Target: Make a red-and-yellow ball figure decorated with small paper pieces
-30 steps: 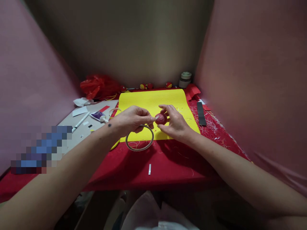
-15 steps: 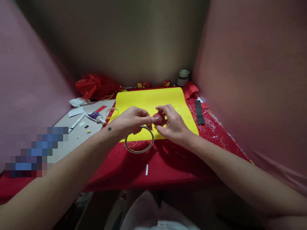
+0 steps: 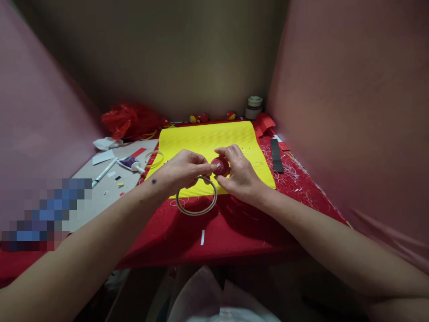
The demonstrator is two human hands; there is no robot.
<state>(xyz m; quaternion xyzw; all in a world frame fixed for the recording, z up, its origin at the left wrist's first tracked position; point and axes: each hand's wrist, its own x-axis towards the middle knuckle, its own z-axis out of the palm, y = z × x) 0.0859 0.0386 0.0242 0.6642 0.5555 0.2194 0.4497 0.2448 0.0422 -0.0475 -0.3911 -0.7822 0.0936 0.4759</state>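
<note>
My right hand (image 3: 239, 175) holds a small red textured ball (image 3: 220, 166) between thumb and fingers, just above the yellow corrugated sheet (image 3: 208, 141). My left hand (image 3: 185, 170) is closed in a pinch at the ball's left side, its fingertips pressing a small white bit against it. A thin tape ring (image 3: 196, 201) hangs below my left hand, looped over its lower fingers and reaching down to the red cloth (image 3: 231, 232).
A glue tube (image 3: 131, 164), a white pen (image 3: 103, 172), a second thin ring (image 3: 154, 158) and paper scraps lie on grey board at left. A red plastic bag (image 3: 129, 120), small red-yellow balls (image 3: 197, 118) and a jar (image 3: 254, 107) sit at the back. A black strip (image 3: 276, 155) lies right.
Both hands stay together on the ball, which has turned slightly in my right fingers. The view has shifted a little, so the table sits slightly higher and left.
</note>
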